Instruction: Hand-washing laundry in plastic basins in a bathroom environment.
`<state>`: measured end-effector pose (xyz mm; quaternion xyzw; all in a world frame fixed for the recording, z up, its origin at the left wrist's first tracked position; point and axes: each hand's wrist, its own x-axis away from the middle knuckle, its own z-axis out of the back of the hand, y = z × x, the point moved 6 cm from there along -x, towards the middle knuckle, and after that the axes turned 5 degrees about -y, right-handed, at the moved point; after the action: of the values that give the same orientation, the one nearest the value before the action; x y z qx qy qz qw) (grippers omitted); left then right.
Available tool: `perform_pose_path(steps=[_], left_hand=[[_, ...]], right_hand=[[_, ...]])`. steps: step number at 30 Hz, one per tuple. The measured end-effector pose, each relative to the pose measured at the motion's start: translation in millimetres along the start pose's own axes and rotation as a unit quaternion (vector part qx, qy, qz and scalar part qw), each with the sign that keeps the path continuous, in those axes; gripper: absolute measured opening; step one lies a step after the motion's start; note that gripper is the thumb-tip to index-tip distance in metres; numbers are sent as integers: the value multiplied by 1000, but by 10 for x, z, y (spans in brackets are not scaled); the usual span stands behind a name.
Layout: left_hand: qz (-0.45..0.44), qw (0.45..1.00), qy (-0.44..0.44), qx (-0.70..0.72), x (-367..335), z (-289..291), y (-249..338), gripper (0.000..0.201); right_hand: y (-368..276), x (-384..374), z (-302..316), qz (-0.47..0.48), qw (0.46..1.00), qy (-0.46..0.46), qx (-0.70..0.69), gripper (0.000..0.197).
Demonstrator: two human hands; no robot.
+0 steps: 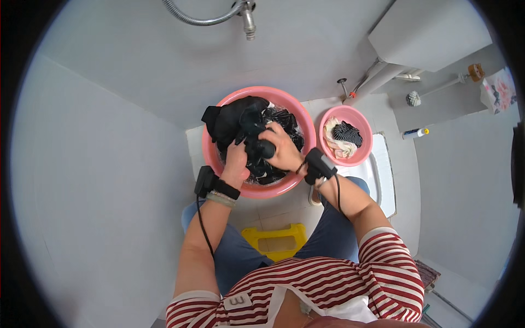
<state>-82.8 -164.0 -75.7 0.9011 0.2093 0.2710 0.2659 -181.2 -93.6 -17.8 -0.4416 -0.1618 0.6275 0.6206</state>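
A large pink basin stands on the floor before me, with wet black clothing heaped in it. Some water and suds show around the cloth. My left hand is closed on the near left part of the black garment. From the right, my right hand grips a bunched lump of the same dark cloth, its fingers curled over it. Both hands are close together over the middle of the basin. Folds of the cloth hide several fingertips.
A smaller pink basin to the right holds a cream cloth and a dark striped cloth. Beside it lies a white squat toilet. A yellow stool is between my legs. A metal tap juts from the far wall.
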Motion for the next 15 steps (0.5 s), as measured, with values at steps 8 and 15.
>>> perform_pose_path(steps=[8, 15], left_hand=[[10, 840, 62, -539, -16, 360, 132, 46], [-19, 779, 127, -614, 46, 281, 211, 65]], right_hand=[[616, 19, -108, -184, 939, -213, 197, 73], [709, 223, -740, -218, 827, -399, 331, 93]])
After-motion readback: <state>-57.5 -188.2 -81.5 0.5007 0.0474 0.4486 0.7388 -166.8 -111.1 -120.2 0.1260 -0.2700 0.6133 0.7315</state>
